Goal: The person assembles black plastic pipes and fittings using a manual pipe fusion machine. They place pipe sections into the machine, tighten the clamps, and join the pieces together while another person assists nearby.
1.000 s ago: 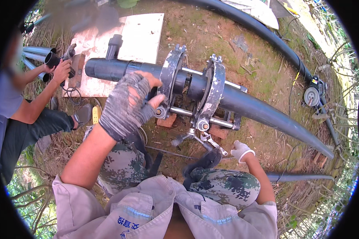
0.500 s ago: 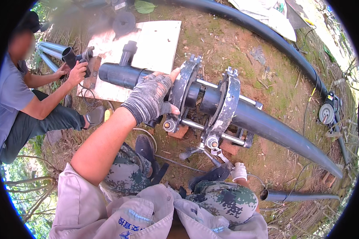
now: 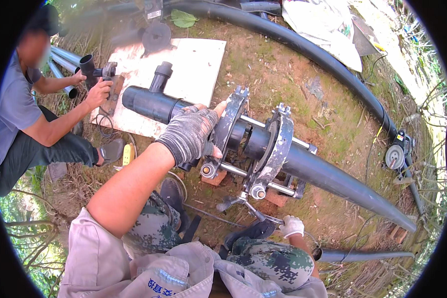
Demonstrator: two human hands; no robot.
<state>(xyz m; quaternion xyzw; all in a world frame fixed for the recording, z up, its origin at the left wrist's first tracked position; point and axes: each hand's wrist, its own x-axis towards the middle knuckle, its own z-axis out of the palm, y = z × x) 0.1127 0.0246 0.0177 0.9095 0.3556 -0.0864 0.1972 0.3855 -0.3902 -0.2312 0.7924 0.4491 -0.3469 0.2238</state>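
Observation:
My left hand (image 3: pixel 191 130), in a grey fingerless glove, is wrapped over the end of a black pipe tee (image 3: pixel 146 103), its index finger and thumb spread along the near clamp ring (image 3: pixel 230 119). A second clamp ring (image 3: pixel 274 149) encircles a long black pipe (image 3: pixel 340 180). Steel rods join the rings, and a narrow gap separates the two pipe ends between them. Low on the right, my right hand (image 3: pixel 293 226), in a white glove, is closed on the end of a wrench (image 3: pixel 272 219) beside the clamp's lower bolt. Its fingers are partly hidden.
On the left a person crouches, holding a smaller black pipe fitting (image 3: pixel 88 67). A pale board (image 3: pixel 198 57) lies beyond the tee. A thick black pipe (image 3: pixel 313 42) curves around the far side. A disc-shaped tool (image 3: pixel 395 156) sits at right; bricks (image 3: pixel 276 198) lie under the clamp.
The wrench has swung down toward my right hand, which is now closed on its end. My left hand keeps its place on the tee. The person at left has raised the fitting slightly.

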